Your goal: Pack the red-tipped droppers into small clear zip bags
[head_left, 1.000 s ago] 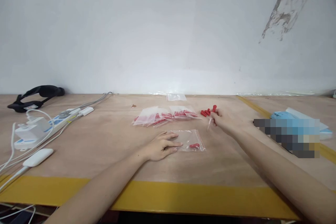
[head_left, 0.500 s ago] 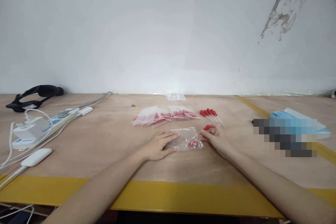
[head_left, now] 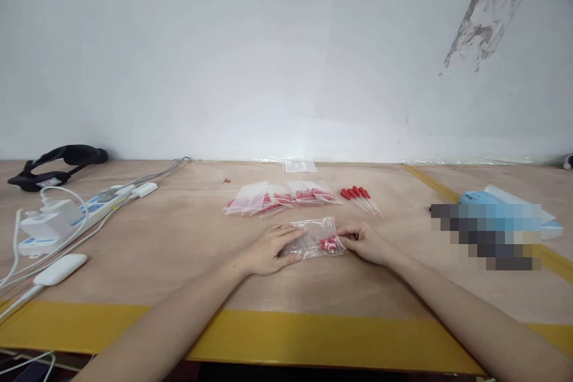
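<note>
At the right edge of the clear bag (head_left: 313, 230), the right hand (head_left: 363, 243) bunches its fingers, whether gripping I cannot tell; the left hand (head_left: 271, 249), fingers slightly apart, presses the bag's other end; red bulbs (head_left: 328, 243) show inside. Bagging seems in hand; next calls for keeping the mouth parted; loose droppers (head_left: 356, 192) lie beyond.

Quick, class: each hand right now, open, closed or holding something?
Left hand: open, resting on the clear rectangular plastic bag.
Right hand: fingers curled at the bag's edge; whether its grip holds anything cannot be told.
</note>
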The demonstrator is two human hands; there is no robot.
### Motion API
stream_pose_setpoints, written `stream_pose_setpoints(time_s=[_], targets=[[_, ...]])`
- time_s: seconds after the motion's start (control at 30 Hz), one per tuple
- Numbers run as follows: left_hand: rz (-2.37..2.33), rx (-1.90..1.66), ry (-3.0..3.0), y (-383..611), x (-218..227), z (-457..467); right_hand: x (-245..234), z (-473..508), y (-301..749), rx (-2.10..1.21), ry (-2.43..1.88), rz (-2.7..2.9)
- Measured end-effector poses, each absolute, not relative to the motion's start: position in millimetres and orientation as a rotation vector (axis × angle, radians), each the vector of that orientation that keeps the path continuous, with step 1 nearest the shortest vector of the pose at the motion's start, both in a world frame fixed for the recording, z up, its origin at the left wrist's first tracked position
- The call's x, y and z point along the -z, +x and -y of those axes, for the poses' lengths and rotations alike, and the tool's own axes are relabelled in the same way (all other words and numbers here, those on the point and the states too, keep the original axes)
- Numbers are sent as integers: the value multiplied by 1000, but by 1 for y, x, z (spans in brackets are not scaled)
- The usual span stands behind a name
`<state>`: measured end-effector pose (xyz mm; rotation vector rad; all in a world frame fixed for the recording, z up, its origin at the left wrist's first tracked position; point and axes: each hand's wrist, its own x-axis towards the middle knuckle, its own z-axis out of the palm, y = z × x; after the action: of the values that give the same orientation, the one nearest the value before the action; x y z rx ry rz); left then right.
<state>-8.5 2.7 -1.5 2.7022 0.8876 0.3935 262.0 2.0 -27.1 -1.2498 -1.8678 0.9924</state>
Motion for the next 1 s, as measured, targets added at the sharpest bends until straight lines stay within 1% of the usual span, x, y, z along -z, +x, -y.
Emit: stream_pose_setpoints(time_s=[0.1, 0.17, 0.33, 0.43, 0.57, 0.8, 0.9, 1.0], targets=[[-884, -387, 2710, -8, 1, -3, 17, 4, 262, -1009, -1162, 2001], [-889, -380, 2711, -8, 1, -2, 11, 6, 263, -1084, -1169, 2028], [-877, -387, 2698, -8, 1, -3, 12, 2, 267, -1310, -1228, 1889], [-863, -403, 2689, -8, 2, -3, 17, 0, 265, -1364, -1256, 1811], [-863, -417, 2687, -9, 3, -4, 20, 0, 262, -1317, -1301, 1751], [-865, -371, 2687, -9, 1, -4, 19, 3, 261, -1128, -1237, 1953], [-843, -385, 2678, -10, 3, -6, 16, 5, 261, -1049, -1214, 2050], [-843, -433, 2658, -10, 7, -7, 15, 2, 267, -1009, -1257, 2029]])
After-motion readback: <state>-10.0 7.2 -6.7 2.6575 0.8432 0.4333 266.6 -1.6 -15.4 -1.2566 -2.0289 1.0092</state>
